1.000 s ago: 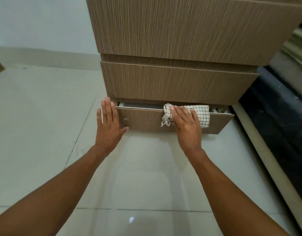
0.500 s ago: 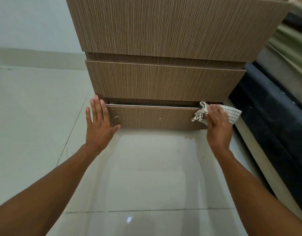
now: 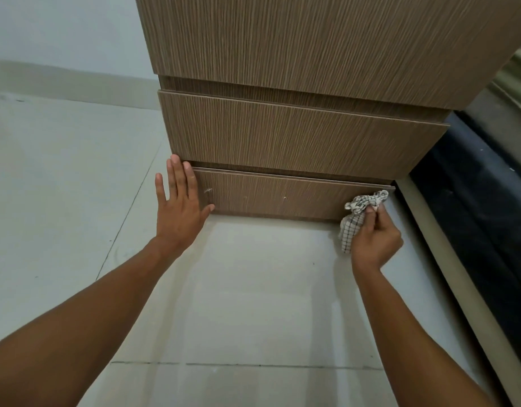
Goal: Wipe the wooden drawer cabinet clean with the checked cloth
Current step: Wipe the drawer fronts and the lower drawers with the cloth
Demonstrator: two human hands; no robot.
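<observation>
Pale glossy floor tiles fill the lower picture, with a dark grout line running across at six o'clock and another slanting up toward ten o'clock. Soft light reflects off the tiles near the centre. At eleven o'clock a plain whitish wall meets the floor along a light skirting band. From three to five o'clock a beige raised ledge runs diagonally, with a dark, black surface just beyond it.
</observation>
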